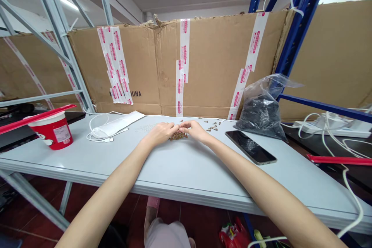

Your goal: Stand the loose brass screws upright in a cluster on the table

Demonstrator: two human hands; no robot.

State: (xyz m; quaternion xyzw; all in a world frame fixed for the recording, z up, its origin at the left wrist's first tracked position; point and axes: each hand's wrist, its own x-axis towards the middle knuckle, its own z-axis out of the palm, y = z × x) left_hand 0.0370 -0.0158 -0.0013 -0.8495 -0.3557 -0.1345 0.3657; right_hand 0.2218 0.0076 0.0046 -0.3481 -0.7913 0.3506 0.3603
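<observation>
Both my hands meet over a pile of small brass-coloured screws (178,136) in the middle of the grey table (186,166). My left hand (162,131) has its fingers pinched together at the pile's left edge. From the right, my right hand (195,129) brings its bent fingertips against the left ones. Whatever lies between the fingertips is too small to make out. Several loose screws (213,127) are scattered right of my right hand. Small clear pieces (147,127) lie spread out left of my left hand.
A red cup (54,133) stands at the left, near a white packet with a cable (116,126). To the right are a black phone (250,147) and a plastic bag of dark pieces (261,110). Taped cardboard (215,58) walls off the back. A white cable hangs over the right edge.
</observation>
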